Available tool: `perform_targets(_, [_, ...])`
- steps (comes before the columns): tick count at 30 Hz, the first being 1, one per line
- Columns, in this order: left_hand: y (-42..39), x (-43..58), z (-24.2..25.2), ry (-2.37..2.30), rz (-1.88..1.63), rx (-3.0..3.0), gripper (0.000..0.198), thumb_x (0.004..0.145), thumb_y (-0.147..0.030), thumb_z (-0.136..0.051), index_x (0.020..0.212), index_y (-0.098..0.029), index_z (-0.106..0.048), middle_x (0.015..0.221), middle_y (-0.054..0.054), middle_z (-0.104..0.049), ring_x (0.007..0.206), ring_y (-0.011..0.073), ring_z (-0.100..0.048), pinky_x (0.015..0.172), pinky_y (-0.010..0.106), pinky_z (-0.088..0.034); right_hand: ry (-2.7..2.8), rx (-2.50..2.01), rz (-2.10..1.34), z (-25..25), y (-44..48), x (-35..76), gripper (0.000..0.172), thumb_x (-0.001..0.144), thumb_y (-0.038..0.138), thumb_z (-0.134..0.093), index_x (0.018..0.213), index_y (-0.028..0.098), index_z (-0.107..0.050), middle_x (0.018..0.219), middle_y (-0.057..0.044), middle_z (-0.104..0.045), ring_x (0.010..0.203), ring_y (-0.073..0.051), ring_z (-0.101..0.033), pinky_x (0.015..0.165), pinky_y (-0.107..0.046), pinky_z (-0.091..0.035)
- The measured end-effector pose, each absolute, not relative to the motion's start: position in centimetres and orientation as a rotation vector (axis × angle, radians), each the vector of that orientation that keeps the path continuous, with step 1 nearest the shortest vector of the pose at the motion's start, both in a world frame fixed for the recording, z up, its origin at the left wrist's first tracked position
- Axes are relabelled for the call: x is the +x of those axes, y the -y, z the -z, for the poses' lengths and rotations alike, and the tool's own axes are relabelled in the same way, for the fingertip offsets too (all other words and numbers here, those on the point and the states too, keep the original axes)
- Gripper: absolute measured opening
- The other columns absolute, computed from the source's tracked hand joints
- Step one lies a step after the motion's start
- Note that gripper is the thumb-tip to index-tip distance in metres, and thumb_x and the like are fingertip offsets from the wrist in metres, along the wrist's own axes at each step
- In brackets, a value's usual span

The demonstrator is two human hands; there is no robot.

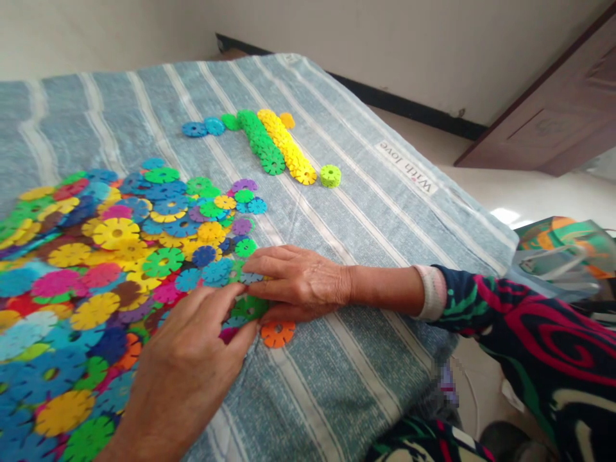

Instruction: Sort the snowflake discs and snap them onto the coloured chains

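Observation:
Flower-shaped plastic discs with notched rims lie in a wide, many-coloured heap on the left of the table. My left hand rests at the heap's near right edge, thumb and index finger spread apart beside a green disc. My right hand reaches in from the right and lies palm down over discs at the same edge, fingers stretched out. The fingertips of both hands nearly meet; what is under them is partly hidden. An orange disc lies just below my right thumb.
Farther back, a green row of discs and a yellow row lie side by side. Nearby are a lime-green stack and blue discs. A striped cloth covers the table. A bag stands beyond its right corner.

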State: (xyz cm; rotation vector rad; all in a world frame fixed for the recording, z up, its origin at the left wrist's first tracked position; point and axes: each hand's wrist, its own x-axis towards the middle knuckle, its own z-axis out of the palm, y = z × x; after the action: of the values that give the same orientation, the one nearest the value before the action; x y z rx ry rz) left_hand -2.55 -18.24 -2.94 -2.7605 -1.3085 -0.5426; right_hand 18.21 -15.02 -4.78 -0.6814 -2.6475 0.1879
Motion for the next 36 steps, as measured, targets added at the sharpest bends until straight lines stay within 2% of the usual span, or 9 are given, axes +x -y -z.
perform_targets(5, [18.7,-2.4,3.3,1.235,0.638,-2.747,0.024,0.091,-0.029,-0.044,0.106,-0.014,-0.057,0.093,0.010,-0.067,0.088,0.0226,-0.066,0.080,0.033,-0.052,2.663,-0.671,-0.237,4.7,14.8,18.3,0.028,0.099,0.034,-0.043,0.104,0.015,-0.063,0.125,-0.013,-0.051,0.120,-0.022,-0.044,0.103,-0.041,-0.038])
perform_targets(10, [18.8,-1.9,2.8,1.223,0.708,-2.729,0.020,0.093,-0.028,-0.044,0.105,-0.018,-0.056,0.092,0.006,-0.069,0.086,0.0187,-0.068,0.079,0.029,-0.053,2.542,-0.595,-0.340,5.3,14.4,18.6,0.026,0.098,0.027,-0.044,0.098,0.014,-0.065,0.119,-0.013,-0.057,0.116,-0.020,-0.048,0.105,-0.036,-0.038])
perform_targets(18, [18.8,-2.0,2.8,1.177,0.764,-2.703,0.018,0.094,-0.022,-0.044,0.106,-0.018,-0.057,0.093,0.005,-0.071,0.087,0.0154,-0.068,0.080,0.026,-0.054,2.321,-0.641,-0.662,5.4,14.0,18.4,0.015,0.092,0.025,-0.054,0.086,0.015,-0.064,0.107,-0.008,-0.061,0.105,-0.015,-0.055,0.096,-0.035,-0.044])
perform_targets(20, [18.8,-2.0,2.6,1.184,0.760,-2.699,0.019,0.093,-0.022,-0.046,0.106,-0.015,-0.058,0.092,0.006,-0.071,0.088,0.0164,-0.067,0.081,0.028,-0.054,2.267,-0.627,-0.733,5.0,13.9,18.4,0.015,0.091,0.025,-0.056,0.084,0.015,-0.063,0.104,-0.008,-0.061,0.103,-0.015,-0.056,0.096,-0.035,-0.044])
perform_targets(23, [18.5,-2.1,2.2,1.225,0.758,-2.682,0.025,0.092,-0.024,-0.049,0.110,-0.010,-0.059,0.102,0.013,-0.069,0.098,0.0213,-0.065,0.089,0.035,-0.052,2.114,-0.646,-0.862,4.6,13.7,18.6,0.018,0.092,0.027,-0.055,0.079,0.014,-0.061,0.095,-0.006,-0.062,0.096,-0.013,-0.058,0.091,-0.033,-0.046])
perform_targets(28, [17.4,-3.2,2.6,1.190,0.561,-2.666,0.031,0.090,-0.028,-0.049,0.111,-0.009,-0.062,0.114,0.017,-0.067,0.107,0.0308,-0.059,0.093,0.050,-0.047,1.773,-0.876,-1.046,5.1,13.0,19.3,0.022,0.087,0.033,-0.060,0.079,0.013,-0.062,0.078,-0.001,-0.059,0.070,-0.009,-0.054,0.069,-0.026,-0.047])
perform_targets(36, [18.1,-5.2,3.3,1.325,0.488,-2.528,0.026,0.090,-0.028,-0.046,0.094,-0.015,-0.068,0.110,0.013,-0.069,0.101,0.0298,-0.062,0.087,0.047,-0.049,1.538,-1.055,-1.270,5.7,12.6,19.3,0.021,0.077,0.036,-0.068,0.073,0.015,-0.065,0.065,0.003,-0.059,0.061,-0.008,-0.050,0.057,-0.023,-0.041])
